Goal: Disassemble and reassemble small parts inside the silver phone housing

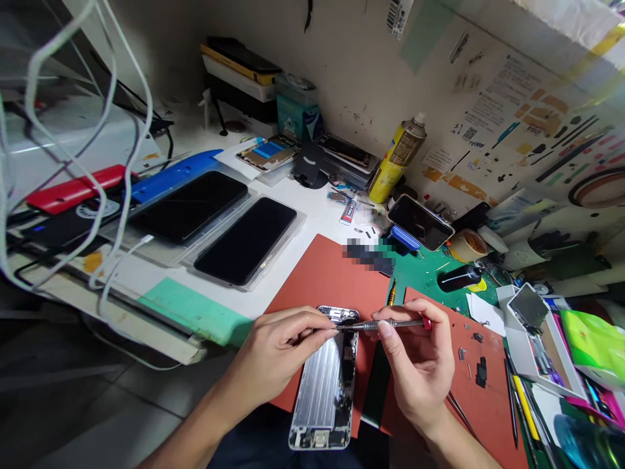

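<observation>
My right hand (422, 365) grips a precision screwdriver (368, 325) with a metal shaft and a red end cap. The screwdriver lies almost level, its tip pointing left. At that tip the thumb and fingers of my left hand (288, 342) are pinched together; whatever is between them is too small to make out. Directly below both hands is an opened phone housing (317, 384), its inside facing up, with a bare silver back, dark parts along the right side and a small module at the near end. My left hand covers part of its upper left edge.
Two phones with dark screens (247, 241) lie at left. Red-brown mats (322, 273) cover the bench; the right one holds small loose parts (481, 371) and tweezers (461, 413). A propped phone (420, 221), a yellow spray can (398, 156) and a white box (561, 365) stand farther off.
</observation>
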The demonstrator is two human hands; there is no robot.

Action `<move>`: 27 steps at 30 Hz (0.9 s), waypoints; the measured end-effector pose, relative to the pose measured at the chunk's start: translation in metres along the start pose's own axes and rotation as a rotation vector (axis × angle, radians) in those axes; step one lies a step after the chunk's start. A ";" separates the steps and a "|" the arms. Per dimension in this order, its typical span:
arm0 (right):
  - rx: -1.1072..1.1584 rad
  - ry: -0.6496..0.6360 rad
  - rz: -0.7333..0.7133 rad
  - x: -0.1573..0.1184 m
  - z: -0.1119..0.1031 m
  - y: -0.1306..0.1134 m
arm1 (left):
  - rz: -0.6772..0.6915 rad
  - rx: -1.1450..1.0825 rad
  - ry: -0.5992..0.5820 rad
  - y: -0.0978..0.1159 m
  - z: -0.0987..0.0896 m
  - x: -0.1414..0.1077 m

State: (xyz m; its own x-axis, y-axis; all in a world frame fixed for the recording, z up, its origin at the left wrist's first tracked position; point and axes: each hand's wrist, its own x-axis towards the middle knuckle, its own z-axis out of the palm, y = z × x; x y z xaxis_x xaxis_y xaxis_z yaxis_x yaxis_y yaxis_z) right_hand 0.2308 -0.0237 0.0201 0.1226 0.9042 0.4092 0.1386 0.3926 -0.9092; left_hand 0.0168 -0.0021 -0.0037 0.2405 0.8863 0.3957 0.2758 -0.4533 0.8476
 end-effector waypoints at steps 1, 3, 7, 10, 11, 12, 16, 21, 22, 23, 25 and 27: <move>-0.001 -0.004 -0.009 0.000 0.000 0.000 | 0.000 -0.002 -0.002 0.000 0.000 0.000; 0.001 -0.010 -0.022 0.000 0.000 0.001 | 0.005 -0.003 -0.001 0.000 0.000 0.000; 0.017 -0.016 -0.024 -0.001 -0.001 0.003 | 0.010 -0.005 0.003 -0.001 0.000 0.000; 0.022 -0.017 -0.027 -0.001 -0.001 0.004 | 0.007 -0.010 0.001 -0.001 0.000 0.001; 0.020 -0.018 -0.027 -0.001 -0.001 0.004 | 0.005 -0.012 0.000 -0.001 0.000 0.001; 0.018 -0.020 -0.025 0.000 -0.001 0.003 | 0.003 -0.013 -0.004 -0.001 0.000 0.000; 0.003 -0.019 0.000 0.002 -0.001 0.001 | -0.017 -0.018 -0.026 -0.001 0.001 0.000; -0.008 -0.015 0.009 0.003 -0.003 0.003 | -0.061 -0.024 -0.032 -0.001 -0.001 -0.002; -0.017 -0.011 0.006 0.003 -0.003 0.004 | -0.064 -0.031 -0.025 -0.001 -0.002 -0.002; -0.029 -0.005 -0.001 0.004 -0.003 0.005 | -0.071 -0.040 -0.015 -0.001 -0.003 -0.002; -0.067 0.006 -0.018 0.007 -0.004 0.007 | -0.105 -0.065 0.023 -0.002 -0.005 -0.004; -0.140 0.002 -0.046 0.011 -0.003 0.005 | -0.161 -0.092 0.095 -0.004 -0.006 -0.007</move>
State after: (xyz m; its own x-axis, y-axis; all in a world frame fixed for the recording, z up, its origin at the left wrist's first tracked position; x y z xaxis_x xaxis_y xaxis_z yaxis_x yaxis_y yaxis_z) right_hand 0.2361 -0.0121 0.0205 0.1146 0.8852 0.4508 0.2798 0.4066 -0.8697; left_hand 0.0081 -0.0064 -0.0074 0.1106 0.9535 0.2803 0.2162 -0.2983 0.9297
